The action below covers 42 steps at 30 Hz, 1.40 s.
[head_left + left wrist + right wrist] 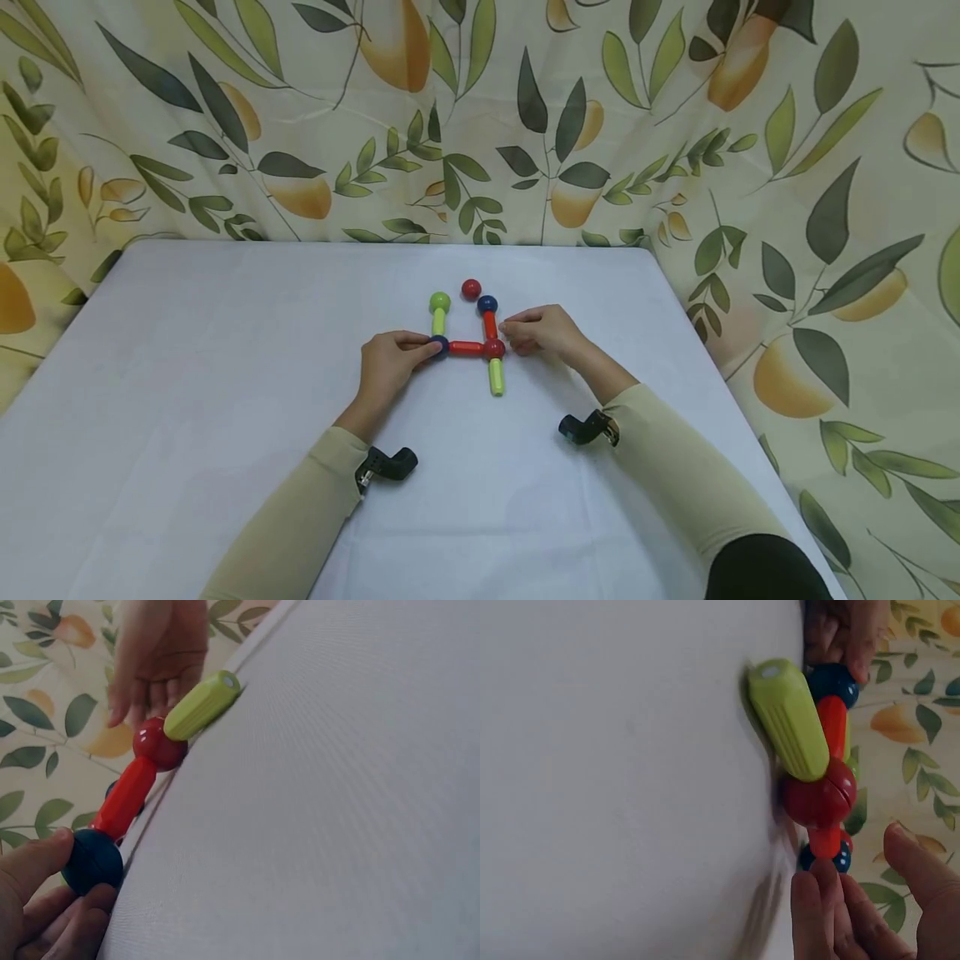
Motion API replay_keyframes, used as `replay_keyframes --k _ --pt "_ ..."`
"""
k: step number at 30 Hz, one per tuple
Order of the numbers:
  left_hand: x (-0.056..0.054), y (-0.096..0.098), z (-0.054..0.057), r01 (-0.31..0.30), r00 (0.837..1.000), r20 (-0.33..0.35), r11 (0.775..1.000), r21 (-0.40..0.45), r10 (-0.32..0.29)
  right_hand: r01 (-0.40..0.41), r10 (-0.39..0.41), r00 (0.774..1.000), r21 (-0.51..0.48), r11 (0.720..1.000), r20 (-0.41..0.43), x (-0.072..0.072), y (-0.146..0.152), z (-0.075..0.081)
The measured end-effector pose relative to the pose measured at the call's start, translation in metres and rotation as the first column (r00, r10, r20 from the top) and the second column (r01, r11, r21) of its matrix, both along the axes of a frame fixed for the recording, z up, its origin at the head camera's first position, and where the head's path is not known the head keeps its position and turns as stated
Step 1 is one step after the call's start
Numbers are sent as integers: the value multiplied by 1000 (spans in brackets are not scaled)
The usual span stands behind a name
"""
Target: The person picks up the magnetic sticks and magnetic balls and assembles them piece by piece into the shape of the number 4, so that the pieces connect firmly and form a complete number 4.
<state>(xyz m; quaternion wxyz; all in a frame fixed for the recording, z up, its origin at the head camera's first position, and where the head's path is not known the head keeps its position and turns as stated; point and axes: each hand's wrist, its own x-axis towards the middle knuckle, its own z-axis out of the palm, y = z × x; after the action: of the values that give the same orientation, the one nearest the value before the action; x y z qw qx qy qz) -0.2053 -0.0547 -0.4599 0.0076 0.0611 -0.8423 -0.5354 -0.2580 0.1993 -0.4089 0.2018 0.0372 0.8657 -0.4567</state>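
Observation:
Several balls and rods lie joined on the white table. My left hand (pixel 386 371) pinches a dark blue ball (pixel 94 862) between thumb and fingers. From that ball a light green rod (pixel 438 322) reaches away to a green ball (pixel 439 302). A red rod (pixel 467 348) links it to a red ball (pixel 493 349) on the right. Another red rod (pixel 490 325) leads from the red ball to a second blue ball (pixel 487 304); a second green rod (pixel 787 720) points towards me. Beside this right part, my right hand (pixel 543 332) holds nothing, thumb and fingers apart.
A loose red ball (pixel 471 289) sits just beyond the second blue ball. The white table (pixel 225 400) spreads around the pieces, and a leaf-patterned cloth (pixel 465 125) hangs behind its far edge. Each wrist carries a small black camera (pixel 393 464).

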Motion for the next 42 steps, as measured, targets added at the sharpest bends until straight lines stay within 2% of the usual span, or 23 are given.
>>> replay_keyframes --k 4,8,15,21,28,33,42 --pt "-1 0 -1 -1 1000 0 1000 8 1 16 -7 995 89 996 -95 -23 -5 12" --pt "-1 0 -1 -5 1000 6 1000 9 5 36 -6 981 155 987 -194 -47 -13 19" --pt "-2 0 -2 -8 1000 10 1000 -29 8 -42 74 978 161 986 -197 -73 -26 18" --pt "-2 0 -3 -7 1000 14 999 -34 7 -93 111 981 115 989 -156 -83 -31 13" --pt "-2 -1 -3 -17 1000 8 999 -42 17 -100 108 989 79 992 -102 -86 -39 11" --pt "-2 -1 -4 -19 1000 2 999 -41 19 -93 99 993 87 992 -65 -86 -43 12" --pt "-3 -1 -3 -19 1000 2 999 -39 19 -114 124 990 140 984 -67 -92 -49 6"
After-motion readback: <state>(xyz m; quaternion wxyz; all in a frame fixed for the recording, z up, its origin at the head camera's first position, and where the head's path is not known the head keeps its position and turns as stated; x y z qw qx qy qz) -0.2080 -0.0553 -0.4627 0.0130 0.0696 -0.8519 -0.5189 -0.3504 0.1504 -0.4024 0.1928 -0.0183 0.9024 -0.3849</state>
